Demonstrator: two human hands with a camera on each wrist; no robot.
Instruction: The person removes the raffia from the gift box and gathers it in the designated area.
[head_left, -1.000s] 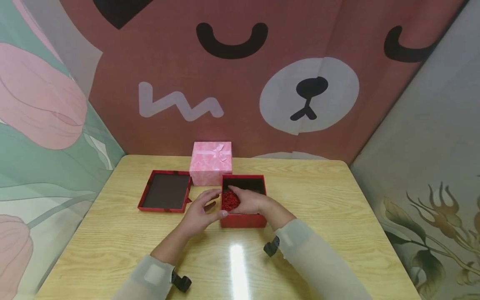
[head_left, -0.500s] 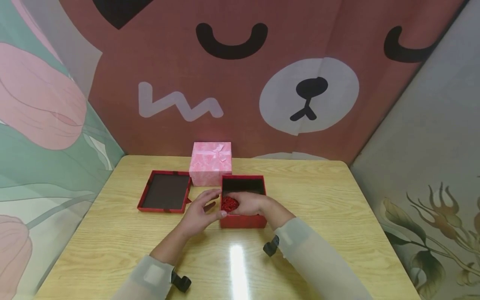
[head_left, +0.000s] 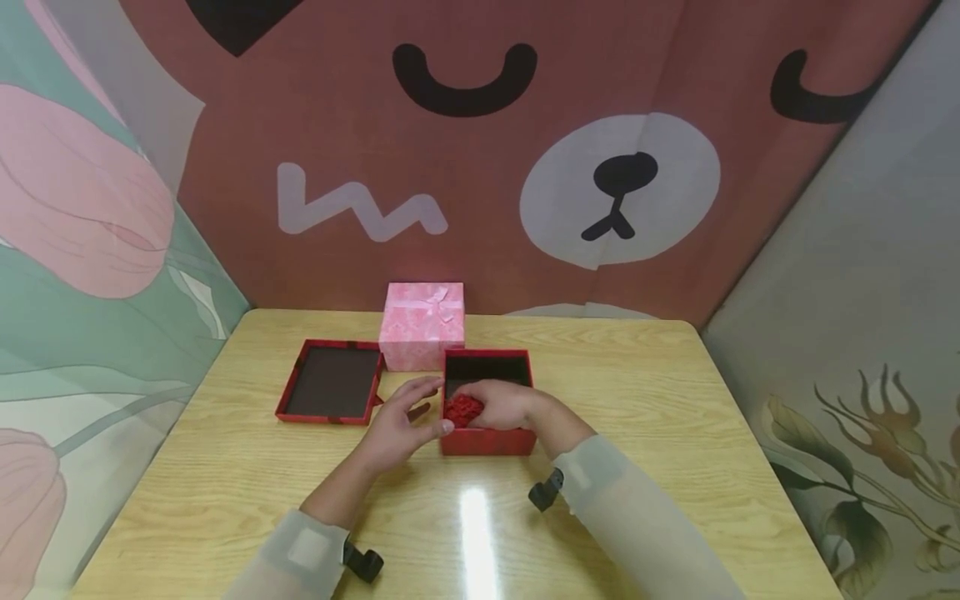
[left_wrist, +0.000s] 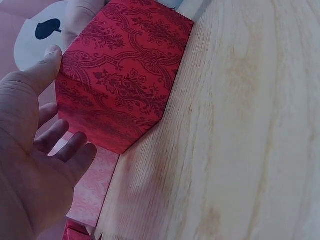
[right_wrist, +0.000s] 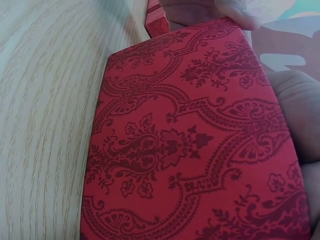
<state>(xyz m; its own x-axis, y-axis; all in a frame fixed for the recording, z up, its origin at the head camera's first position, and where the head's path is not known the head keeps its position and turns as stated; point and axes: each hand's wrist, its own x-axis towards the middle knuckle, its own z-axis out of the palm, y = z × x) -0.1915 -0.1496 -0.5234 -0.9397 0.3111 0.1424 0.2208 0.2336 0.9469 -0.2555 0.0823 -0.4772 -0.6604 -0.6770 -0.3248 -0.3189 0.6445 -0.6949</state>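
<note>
A red box [head_left: 487,442] with dark patterned walls and a black inside stands open-topped on the table. My right hand [head_left: 501,404] reaches down into it and grips a bunch of red shredded paper [head_left: 462,409]; its fingertips are hidden by the paper and the box. In the right wrist view the patterned front wall of the box [right_wrist: 190,135] covers most of that hand. My left hand [head_left: 401,425] stays at the box's left side, fingers loosely bent. In the left wrist view its thumb touches the box's [left_wrist: 120,70] top corner, the other fingers beside the wall.
The red lid [head_left: 333,382] lies upturned to the left, its dark inside showing. A pink box with a bow [head_left: 422,325] stands behind, close to the red box. The wooden table [head_left: 630,392] meets a printed backdrop at its far edge.
My right hand has shifted slightly within the red box, and the red shredded paper has bunched against its fingers. My left hand has barely moved.
</note>
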